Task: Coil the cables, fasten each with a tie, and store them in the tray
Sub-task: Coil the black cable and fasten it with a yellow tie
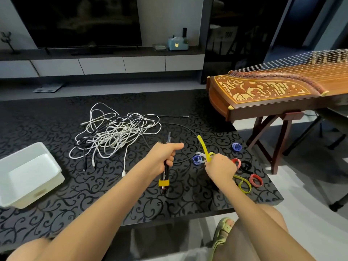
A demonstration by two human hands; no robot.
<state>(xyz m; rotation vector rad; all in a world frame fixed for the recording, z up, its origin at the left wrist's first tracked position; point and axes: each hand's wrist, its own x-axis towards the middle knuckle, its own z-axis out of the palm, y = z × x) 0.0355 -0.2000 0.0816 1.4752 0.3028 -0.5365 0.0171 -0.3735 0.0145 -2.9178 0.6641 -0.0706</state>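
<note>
Left hand (163,157) grips a bundled black cable (165,172) (yellow-banded); right hand (221,166) pinches a limp yellow tie (204,147).

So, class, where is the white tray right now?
In the head view, the white tray sits on the black table at far left, left of the tangled cable pile.

The black desk (113,194) has grey scrollwork, with a white tray (28,176) at nine o'clock, a white-and-black cable tangle (113,132) at eleven, a yellow band (163,182) on the black coiled cable (165,171), a blue tie (197,159), red tie (255,180), black tie (245,166) and yellow tie (204,147) at three, and a red-brown zither (263,89) with cream ornament at two.
</note>
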